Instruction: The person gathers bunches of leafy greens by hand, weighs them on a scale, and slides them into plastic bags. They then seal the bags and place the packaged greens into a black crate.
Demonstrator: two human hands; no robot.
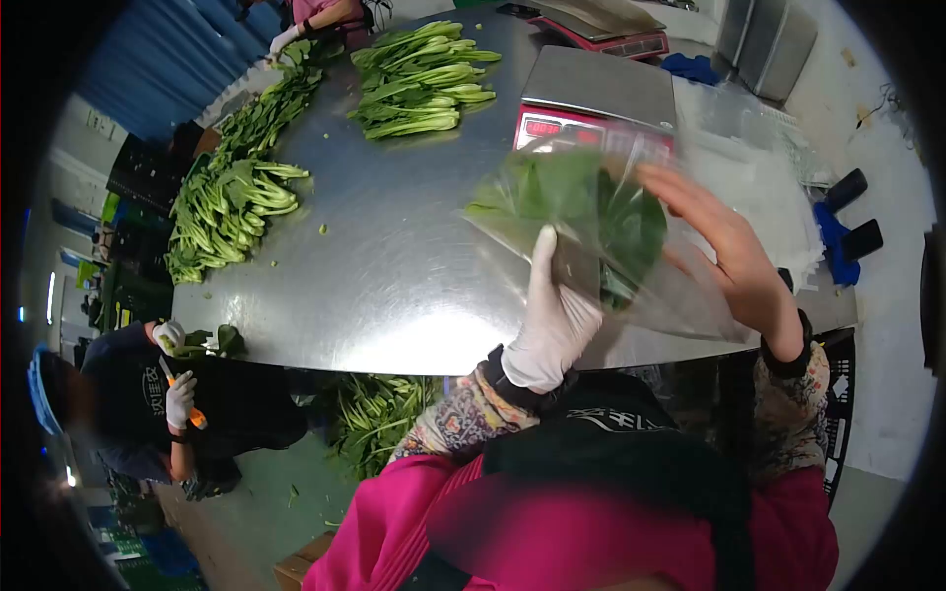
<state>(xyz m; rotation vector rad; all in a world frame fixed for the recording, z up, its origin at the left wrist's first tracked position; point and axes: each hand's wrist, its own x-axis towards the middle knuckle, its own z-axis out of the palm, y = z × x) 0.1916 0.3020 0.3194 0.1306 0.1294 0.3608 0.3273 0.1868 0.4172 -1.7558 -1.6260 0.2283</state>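
A clear plastic bag (532, 212) with leafy greens (631, 227) in it is held up over the near edge of the steel table. My left hand (557, 315), in a white glove, is closed on the bag from below, its thumb lying across the film. My bare right hand (734, 251) is at the right side of the bag, fingers stretched out and apart, slightly blurred. Loose film spreads beneath that palm, and the fingertips seem to touch the bag. Just behind the bag stands a red scale (601, 89) with a lit display, partly covered by the bag.
Bunches of greens lie on the steel table (384, 266): one pile (424, 79) at the back, another (236, 207) at left. Clear bags (749, 148) are stacked right. A co-worker (128, 394) at left holds an orange-handled knife (197, 418); another person (325, 15) works at the far end.
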